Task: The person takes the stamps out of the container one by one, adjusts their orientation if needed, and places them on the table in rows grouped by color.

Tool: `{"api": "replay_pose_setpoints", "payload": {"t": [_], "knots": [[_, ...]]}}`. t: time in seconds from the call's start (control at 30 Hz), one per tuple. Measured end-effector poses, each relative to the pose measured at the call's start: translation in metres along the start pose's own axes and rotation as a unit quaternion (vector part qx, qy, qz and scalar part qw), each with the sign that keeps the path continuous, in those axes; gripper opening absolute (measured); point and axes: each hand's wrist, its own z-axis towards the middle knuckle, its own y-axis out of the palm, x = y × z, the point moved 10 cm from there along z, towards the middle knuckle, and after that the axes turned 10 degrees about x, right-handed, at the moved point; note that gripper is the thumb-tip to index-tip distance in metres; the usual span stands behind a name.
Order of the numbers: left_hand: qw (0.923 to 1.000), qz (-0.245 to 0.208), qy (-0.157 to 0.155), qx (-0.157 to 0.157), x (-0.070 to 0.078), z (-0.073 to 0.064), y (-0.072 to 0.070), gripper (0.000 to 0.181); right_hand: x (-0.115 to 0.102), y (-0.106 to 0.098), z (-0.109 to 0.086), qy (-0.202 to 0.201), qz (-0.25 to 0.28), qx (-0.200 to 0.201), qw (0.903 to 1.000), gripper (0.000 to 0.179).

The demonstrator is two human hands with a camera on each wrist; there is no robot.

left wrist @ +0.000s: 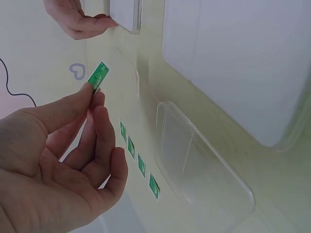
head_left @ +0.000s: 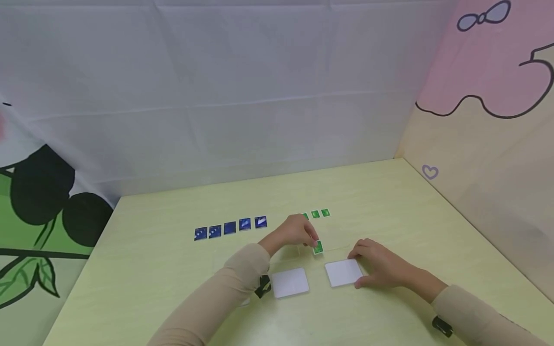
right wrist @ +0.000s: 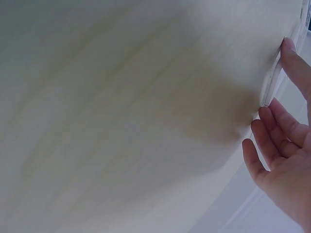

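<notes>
My left hand pinches a small green card between thumb and fingertips, just above the table. With thumb and fingers my right hand grips the edges of a flat clear plastic case with a white face, which lies on the table. A second white-faced case lies left of it, under the left forearm. Beyond the left hand is a short row of green cards, partly hidden in the head view. A clear plastic lid shows in the left wrist view.
A row of several dark blue cards lies left of the green ones on the pale yellow table. A white cloth backdrop closes the far side, and a printed panel stands at the right.
</notes>
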Motion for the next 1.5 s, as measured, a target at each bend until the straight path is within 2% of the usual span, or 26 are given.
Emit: {"api": "replay_pose_setpoints", "payload": {"t": [0.57, 0.9, 1.13, 1.5], "knots": [[0.9996, -0.008, -0.022, 0.014, -0.016, 0.002, -0.015, 0.011, 0.000, -0.004, -0.003, -0.002, 0.001, 0.010, 0.9999, 0.055], [0.9995, -0.008, -0.022, 0.021, -0.025, 0.008, -0.020, 0.011, -0.001, -0.005, -0.001, -0.002, 0.010, 0.007, 0.9999, 0.054], [0.9992, -0.013, -0.036, 0.013, -0.034, 0.010, -0.022, 0.012, -0.002, -0.003, -0.001, -0.008, 0.010, 0.009, 0.9999, 0.054], [0.9985, -0.008, -0.055, -0.003, -0.040, 0.013, -0.027, 0.013, -0.003, -0.005, 0.000, -0.009, 0.010, 0.010, 0.9999, 0.053]]}}
